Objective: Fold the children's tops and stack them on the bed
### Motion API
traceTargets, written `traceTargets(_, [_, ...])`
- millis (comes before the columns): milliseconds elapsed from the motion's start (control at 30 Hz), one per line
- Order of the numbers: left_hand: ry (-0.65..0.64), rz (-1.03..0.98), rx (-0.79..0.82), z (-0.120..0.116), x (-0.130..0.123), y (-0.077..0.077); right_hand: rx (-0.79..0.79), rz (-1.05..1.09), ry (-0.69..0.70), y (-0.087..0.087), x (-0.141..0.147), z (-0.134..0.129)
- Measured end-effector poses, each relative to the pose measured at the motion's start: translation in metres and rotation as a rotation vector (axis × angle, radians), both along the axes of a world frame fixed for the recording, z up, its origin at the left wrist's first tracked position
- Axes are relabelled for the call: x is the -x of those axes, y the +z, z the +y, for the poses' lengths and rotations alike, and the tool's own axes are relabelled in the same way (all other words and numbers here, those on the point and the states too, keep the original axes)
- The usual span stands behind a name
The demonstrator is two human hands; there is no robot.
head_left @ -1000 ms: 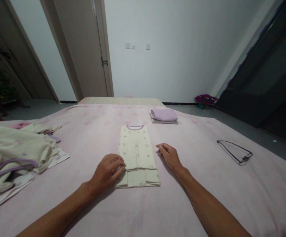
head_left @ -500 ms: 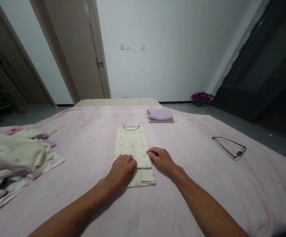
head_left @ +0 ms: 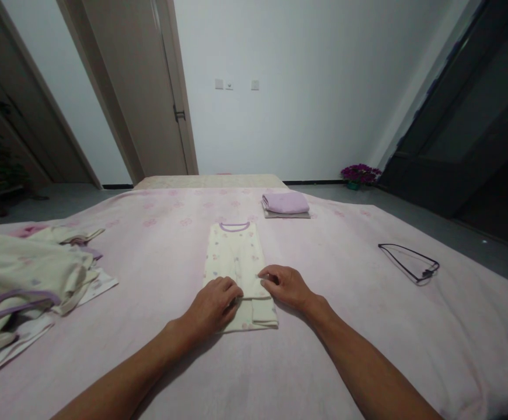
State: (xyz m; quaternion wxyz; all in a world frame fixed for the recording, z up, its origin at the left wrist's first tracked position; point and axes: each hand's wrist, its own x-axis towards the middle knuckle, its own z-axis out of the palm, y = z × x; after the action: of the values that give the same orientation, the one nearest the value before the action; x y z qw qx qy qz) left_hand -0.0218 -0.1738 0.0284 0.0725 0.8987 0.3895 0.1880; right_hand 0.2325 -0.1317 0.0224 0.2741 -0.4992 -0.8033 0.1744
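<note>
While the left hand [head_left: 215, 302] lies palm down over the lower left part of a folded cream cotton top with a lilac neckline and small pastel prints [head_left: 233, 252], its fingers are bent and held close together; whether they pinch any cloth I cannot tell. The right hand [head_left: 286, 286] rests at the top's right edge, thumb and index fingertips near each other at the fabric, though whether those 2 tips grip it is unclear. The top lies flat between the hands on a pale pink, flower-patterned bedsheet [head_left: 333, 256], neckline facing away from the person, with a folded flap above its lower edge. Beyond it, to the right, sits a neat stack of lilac cloth over greyish cloth [head_left: 285, 204]. A loose heap of cream, white and lilac garments [head_left: 26, 262] lies far left, and a thin black frame resembling eyeglasses [head_left: 427, 273] lies well apart on the right.
</note>
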Motion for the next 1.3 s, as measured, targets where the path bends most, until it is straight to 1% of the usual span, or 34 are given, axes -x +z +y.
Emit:
traceTargets(67, [0.003,-0.008,-0.014,-0.001,0.0,-0.002,0.004,0.012,0.004,0.007,0.002,-0.004])
traceTargets(100, [0.003,-0.01,-0.02,-0.001,0.0,-0.003,0.006,0.012,0.036,0.011,0.003,-0.007])
traceTargets(267, [0.012,-0.01,-0.027,-0.001,-0.001,-0.005,0.023,-0.037,0.286,0.03,0.011,-0.022])
traceTargets(367, [0.017,-0.001,-0.03,0.0,-0.002,-0.006,0.057,-0.091,0.362,0.033,0.014,-0.027])
traceTargets(500, [0.021,-0.021,-0.024,0.0,-0.003,-0.008,0.116,-0.115,0.329,0.029,0.013,-0.026])
traceTargets(600, [-0.006,-0.092,0.013,0.0,-0.001,-0.005,0.147,-0.05,0.299,0.023,0.012,-0.02])
traceTargets(667, [0.0,-0.174,0.055,0.001,0.002,-0.003,0.118,0.02,0.242,0.018,0.01,-0.016])
traceTargets(733, [0.064,-0.286,0.085,0.006,0.007,-0.001,0.045,0.096,0.147,0.014,0.009,-0.01])
traceTargets(767, [0.122,-0.354,0.095,0.012,0.01,0.0,0.002,0.135,0.103,0.013,0.008,-0.007])
traceTargets(833, [0.266,-0.498,0.122,0.031,0.019,0.0,-0.091,0.198,0.061,0.009,0.007,-0.002])
traceTargets(867, [0.35,-0.572,0.152,0.043,0.024,-0.001,-0.137,0.218,0.065,0.007,0.007,0.0])
traceTargets(967, [0.591,-0.752,0.293,0.091,0.042,-0.002,-0.254,0.202,0.147,0.0,0.008,0.003])
traceTargets(1067, [0.694,-0.764,0.345,0.139,0.056,0.0,-0.317,0.09,0.222,-0.004,0.013,0.002])
traceTargets(1133, [0.738,-0.732,0.371,0.164,0.059,0.002,-0.322,0.009,0.258,-0.005,0.016,0.001])
traceTargets(1200, [0.785,-0.687,0.388,0.182,0.058,0.004,-0.311,-0.037,0.285,-0.005,0.017,0.0])
traceTargets(1300, [0.854,-0.61,0.391,0.199,0.053,0.004,-0.294,-0.043,0.297,-0.004,0.018,-0.001])
